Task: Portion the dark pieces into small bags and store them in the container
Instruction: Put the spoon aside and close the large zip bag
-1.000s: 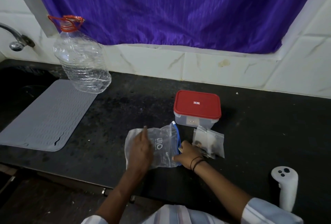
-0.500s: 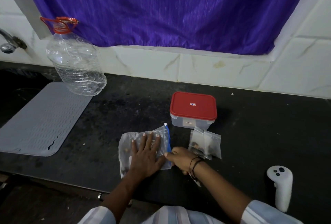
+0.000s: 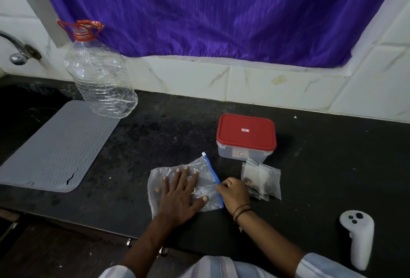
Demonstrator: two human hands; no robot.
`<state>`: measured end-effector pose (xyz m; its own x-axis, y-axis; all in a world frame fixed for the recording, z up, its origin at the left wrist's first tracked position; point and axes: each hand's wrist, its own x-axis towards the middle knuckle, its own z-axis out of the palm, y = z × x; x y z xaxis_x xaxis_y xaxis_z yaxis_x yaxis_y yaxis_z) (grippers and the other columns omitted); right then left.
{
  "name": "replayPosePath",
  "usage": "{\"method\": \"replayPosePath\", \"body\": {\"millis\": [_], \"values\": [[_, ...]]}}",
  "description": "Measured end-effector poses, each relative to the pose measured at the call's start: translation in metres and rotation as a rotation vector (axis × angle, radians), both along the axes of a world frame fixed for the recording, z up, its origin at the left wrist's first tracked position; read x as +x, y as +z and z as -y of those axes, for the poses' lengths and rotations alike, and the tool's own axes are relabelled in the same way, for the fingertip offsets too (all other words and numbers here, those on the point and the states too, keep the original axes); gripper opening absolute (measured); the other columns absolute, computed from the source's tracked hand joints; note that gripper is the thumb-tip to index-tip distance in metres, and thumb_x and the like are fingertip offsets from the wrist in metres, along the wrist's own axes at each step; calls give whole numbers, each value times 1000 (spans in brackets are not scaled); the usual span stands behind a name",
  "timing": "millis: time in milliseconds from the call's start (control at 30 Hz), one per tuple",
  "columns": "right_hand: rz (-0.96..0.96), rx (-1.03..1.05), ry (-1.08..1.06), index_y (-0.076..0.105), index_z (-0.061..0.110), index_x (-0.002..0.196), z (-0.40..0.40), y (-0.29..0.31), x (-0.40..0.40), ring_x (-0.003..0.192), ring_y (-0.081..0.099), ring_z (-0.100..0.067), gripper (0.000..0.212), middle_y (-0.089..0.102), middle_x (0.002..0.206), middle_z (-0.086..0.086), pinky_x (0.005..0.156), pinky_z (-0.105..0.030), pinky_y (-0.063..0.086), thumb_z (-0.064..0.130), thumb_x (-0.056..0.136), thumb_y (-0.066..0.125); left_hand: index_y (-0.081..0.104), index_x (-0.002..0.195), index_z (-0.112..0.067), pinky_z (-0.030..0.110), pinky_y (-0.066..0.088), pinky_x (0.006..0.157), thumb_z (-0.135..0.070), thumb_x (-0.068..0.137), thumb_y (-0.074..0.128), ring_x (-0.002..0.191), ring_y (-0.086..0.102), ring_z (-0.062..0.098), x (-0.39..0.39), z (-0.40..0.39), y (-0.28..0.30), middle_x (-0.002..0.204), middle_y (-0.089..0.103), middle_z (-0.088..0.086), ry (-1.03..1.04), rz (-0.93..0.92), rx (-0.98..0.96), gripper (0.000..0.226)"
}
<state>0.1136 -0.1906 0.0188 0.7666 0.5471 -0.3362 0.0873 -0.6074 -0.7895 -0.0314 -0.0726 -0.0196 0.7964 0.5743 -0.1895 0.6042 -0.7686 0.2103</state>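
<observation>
A large clear zip bag (image 3: 203, 172) with a blue zip strip lies flat on the black counter. My left hand (image 3: 180, 195) presses flat on it, fingers spread. My right hand (image 3: 234, 192) pinches the blue zip strip at the bag's right edge. Small clear bags (image 3: 265, 179) holding dark pieces lie just right of my right hand. Behind them stands the clear container (image 3: 246, 139) with its red lid closed.
An empty clear water bottle (image 3: 99, 73) with a red handle leans at the back left, beside a grey ribbed mat (image 3: 55, 146). A tap (image 3: 15, 49) and dark sink are far left. A white controller (image 3: 359, 237) lies at the front right.
My left hand went from resting on edge to pressing flat on the zip bag. My right hand slid along the blue zip strip toward me.
</observation>
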Motion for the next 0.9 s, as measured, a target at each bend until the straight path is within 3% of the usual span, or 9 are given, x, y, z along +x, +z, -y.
{"method": "replayPosePath", "body": {"millis": [67, 133, 200, 300, 400, 533, 700, 800, 900], "values": [[-2, 19, -12, 61, 11, 85, 3, -2, -1, 65, 50, -11, 8, 56, 73, 0, 61, -26, 43, 15, 80, 66, -14, 156, -41, 53, -16, 121, -87, 75, -3, 152, -24, 18, -2, -1, 0, 160, -29, -9, -9, -20, 11, 94], [-48, 11, 51, 54, 18, 100, 2, -2, 1, 78, 54, -10, 23, 55, 87, 5, 69, -23, 44, 14, 81, 67, -13, 157, -40, 54, -16, 121, -89, 72, -5, 153, -22, 19, -1, -1, 3, 160, -29, -8, -20, -38, 4, 98], [-43, -26, 127, 52, 20, 101, -3, 1, 6, 78, 53, -9, 22, 53, 87, 6, 66, -23, 42, 20, 84, 66, -1, 160, -37, 52, -12, 121, -89, 76, 2, 155, -14, 21, 0, 2, 10, 164, -19, -7, -9, -12, -2, 99], [25, -17, 168, 48, 18, 73, -12, 1, 16, 60, 41, -13, 26, 42, 64, 2, 57, -27, 34, 32, 86, 65, 39, 151, -28, 47, 15, 117, -75, 91, 33, 147, 29, 25, 7, 5, 22, 161, 33, -2, 47, 200, 20, 77], [46, -12, 240, 42, 21, 64, -18, 0, 20, 57, 39, -10, 33, 40, 60, 6, 59, -29, 35, 29, 91, 61, 65, 121, -14, 43, 45, 99, -53, 96, 36, 114, 59, 25, 25, -4, 23, 124, 64, 7, 95, 523, 13, 55], [183, 7, 386, 50, 20, 83, -16, 4, 20, 70, 52, -10, 15, 52, 72, 9, 66, -30, 42, 27, 96, 54, 64, 111, -12, 41, 49, 90, -50, 103, 29, 102, 60, 21, 53, -33, 27, 108, 66, 5, 190, 647, -161, 52], [355, 91, 424, 51, 21, 97, -12, 11, 20, 75, 61, -12, 5, 62, 84, 3, 67, -36, 51, 22, 100, 47, 63, 81, -17, 34, 46, 69, -55, 103, 24, 70, 63, 17, 67, -51, 46, 73, 65, -4, 196, 568, -67, 59], [261, 171, 364, 56, 18, 97, -15, 17, 19, 72, 57, -9, 13, 61, 80, 3, 68, -33, 48, 25, 100, 46, 56, 77, -19, 35, 47, 63, -53, 104, 32, 64, 61, 14, 67, -53, 47, 67, 60, -7, 199, 588, -176, 49], [194, 220, 301, 63, 15, 97, -23, 33, 27, 74, 57, -7, 27, 62, 79, 6, 70, -29, 45, 35, 101, 45, 49, 78, -24, 33, 43, 55, -57, 100, 31, 59, 56, 10, 66, -49, 47, 64, 54, -8, 101, 601, -144, 43]]}}
